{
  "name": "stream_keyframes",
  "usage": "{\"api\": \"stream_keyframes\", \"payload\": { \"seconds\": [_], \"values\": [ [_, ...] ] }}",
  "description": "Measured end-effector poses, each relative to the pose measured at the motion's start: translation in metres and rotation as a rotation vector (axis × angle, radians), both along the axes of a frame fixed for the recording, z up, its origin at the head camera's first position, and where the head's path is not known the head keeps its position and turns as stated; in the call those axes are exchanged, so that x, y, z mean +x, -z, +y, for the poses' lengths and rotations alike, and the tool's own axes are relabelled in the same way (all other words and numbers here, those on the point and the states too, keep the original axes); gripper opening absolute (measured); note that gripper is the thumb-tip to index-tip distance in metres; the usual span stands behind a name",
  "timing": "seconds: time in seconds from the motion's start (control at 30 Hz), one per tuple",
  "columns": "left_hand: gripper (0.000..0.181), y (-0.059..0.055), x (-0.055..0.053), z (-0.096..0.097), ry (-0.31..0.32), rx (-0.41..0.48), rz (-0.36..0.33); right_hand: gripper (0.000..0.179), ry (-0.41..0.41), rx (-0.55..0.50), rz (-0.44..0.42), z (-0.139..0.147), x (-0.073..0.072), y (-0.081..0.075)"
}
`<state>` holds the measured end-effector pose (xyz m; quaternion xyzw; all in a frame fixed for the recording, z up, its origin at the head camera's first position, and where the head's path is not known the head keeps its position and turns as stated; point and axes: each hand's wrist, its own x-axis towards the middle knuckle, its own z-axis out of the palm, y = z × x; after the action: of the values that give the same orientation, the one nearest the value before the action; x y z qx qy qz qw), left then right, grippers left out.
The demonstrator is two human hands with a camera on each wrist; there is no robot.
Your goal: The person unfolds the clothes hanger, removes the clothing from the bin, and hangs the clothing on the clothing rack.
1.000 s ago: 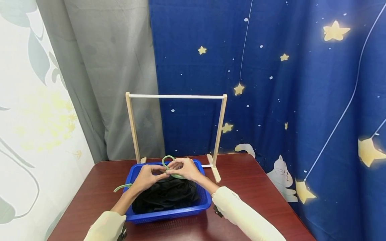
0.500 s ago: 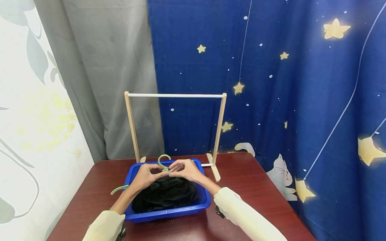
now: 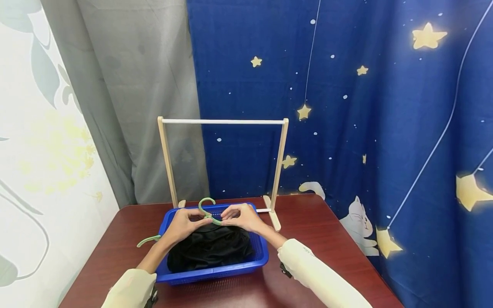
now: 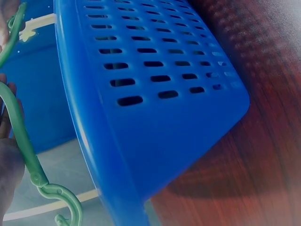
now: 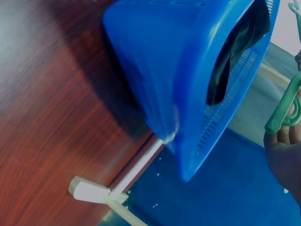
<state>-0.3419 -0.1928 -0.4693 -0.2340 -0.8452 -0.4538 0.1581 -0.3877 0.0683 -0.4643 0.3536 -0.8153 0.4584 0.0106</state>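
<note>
Over the basket, both hands hold a light green clothes hanger (image 3: 216,222) by its middle, its hook pointing up. My left hand (image 3: 182,226) pinches it just below the hook, thumb toward the right. Close by on the right, my right hand (image 3: 246,219) pinches the hanger's other side between thumb and fingers. One hanger arm (image 3: 148,241) sticks out past the left wrist; the left wrist view shows this green arm (image 4: 21,134) with a small curled notch at its end. Beneath the hands, a crumpled black cloth (image 3: 212,252) lies in the blue plastic basket (image 3: 215,273).
A wooden rack with a white crossbar (image 3: 223,122) stands behind the basket, its right foot (image 3: 272,214) on the dark red table (image 3: 308,239). Grey curtain (image 3: 146,85) and blue star-patterned curtain (image 3: 246,94) hang behind; a white printed panel (image 3: 57,171) is at left.
The hanger has shifted left with its hook, and its left arm reaches further out. My hands have drawn slightly apart, baring more of the hanger between them. The basket stays put.
</note>
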Motion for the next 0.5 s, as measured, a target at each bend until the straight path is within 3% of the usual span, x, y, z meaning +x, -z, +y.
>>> {"api": "stream_keyframes", "payload": {
  "seconds": [0.23,0.5],
  "values": [
    [0.010,0.000,0.001,-0.001,0.005,0.003,-0.004,0.020,0.010,0.068,0.089,0.013,-0.002,0.001],
    [0.009,0.003,-0.001,0.002,0.024,0.008,0.018,0.020,0.029,0.060,0.101,0.018,0.000,0.003]
  ]
}}
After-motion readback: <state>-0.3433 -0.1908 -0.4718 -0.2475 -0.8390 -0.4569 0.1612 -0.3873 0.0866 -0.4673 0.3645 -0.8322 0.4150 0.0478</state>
